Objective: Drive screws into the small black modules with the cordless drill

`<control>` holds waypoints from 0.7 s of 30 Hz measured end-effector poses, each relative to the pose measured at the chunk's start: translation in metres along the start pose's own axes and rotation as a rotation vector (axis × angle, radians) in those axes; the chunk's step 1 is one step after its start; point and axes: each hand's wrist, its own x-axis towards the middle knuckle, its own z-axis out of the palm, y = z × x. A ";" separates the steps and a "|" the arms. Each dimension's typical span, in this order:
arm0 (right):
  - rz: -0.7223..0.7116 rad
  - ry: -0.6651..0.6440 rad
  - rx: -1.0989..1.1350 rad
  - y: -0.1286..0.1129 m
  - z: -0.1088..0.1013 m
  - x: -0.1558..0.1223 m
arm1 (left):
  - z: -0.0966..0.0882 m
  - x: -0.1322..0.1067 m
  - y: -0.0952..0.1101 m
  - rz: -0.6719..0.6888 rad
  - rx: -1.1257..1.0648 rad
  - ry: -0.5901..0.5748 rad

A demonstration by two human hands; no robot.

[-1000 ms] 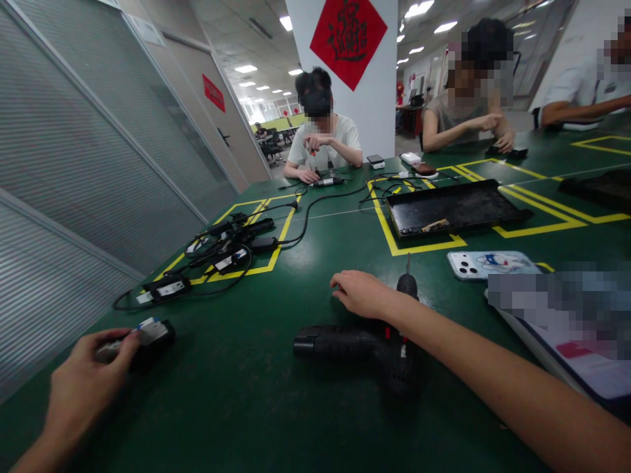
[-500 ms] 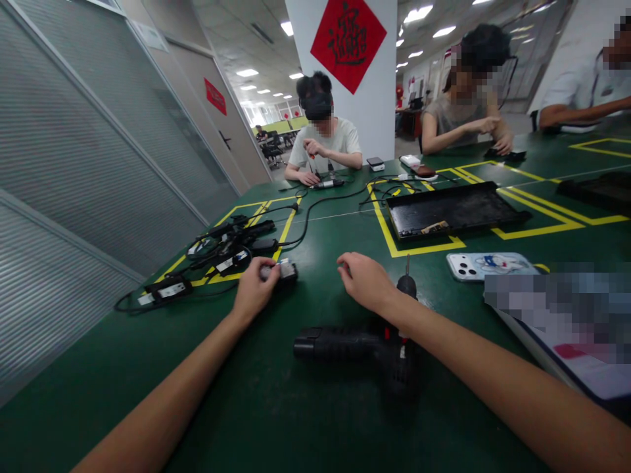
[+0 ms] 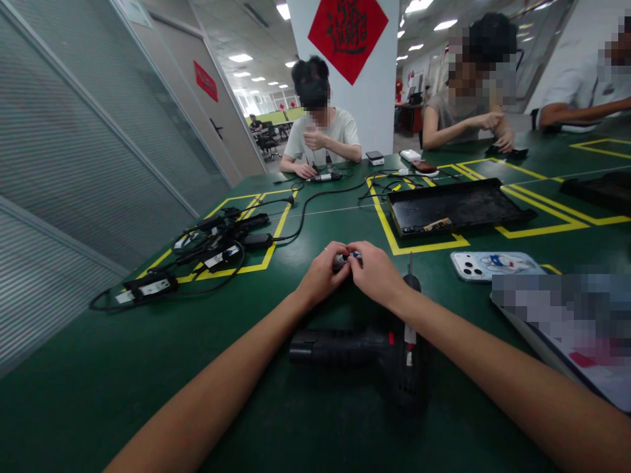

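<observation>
My left hand (image 3: 323, 274) is closed on a small grey, dark and blue piece (image 3: 339, 261), mostly hidden by the fingers; it looks like an electronic component, but its exact kind does not show. Against it from the other side come the closed fingertips of my right hand (image 3: 377, 270), which also grip the piece. Both hands meet just above the green table (image 3: 236, 387). A black cordless drill (image 3: 345, 348) lies on its side nearer to me, its chuck and thin bit pointing away, partly under my right forearm.
Black power adapters and cables (image 3: 217, 246) lie heaped at left. Beyond my hands sits a black tray-like casing (image 3: 458, 207). A phone (image 3: 497, 264) and a blurred flat object (image 3: 566, 341) lie at right. A co-worker (image 3: 320, 135) works across the table, others farther right.
My left hand has carried the small piece right, from beside the adapters to my right hand. The fingers of my right hand have closed in on it. The view has shifted slightly.
</observation>
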 end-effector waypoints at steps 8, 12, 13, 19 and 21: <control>0.011 -0.047 -0.014 0.005 0.000 0.001 | -0.005 0.003 0.004 -0.024 -0.019 -0.045; 0.013 -0.049 -0.021 0.007 0.001 0.001 | -0.007 0.004 0.002 -0.017 -0.038 -0.058; 0.012 -0.049 -0.023 0.008 0.001 0.001 | -0.007 0.004 0.001 -0.010 -0.043 -0.062; 0.004 -0.045 -0.037 0.007 0.001 0.001 | -0.012 0.005 0.002 -0.026 -0.088 -0.073; 0.001 -0.044 -0.041 0.007 0.001 0.000 | -0.012 0.006 0.001 -0.043 -0.117 -0.058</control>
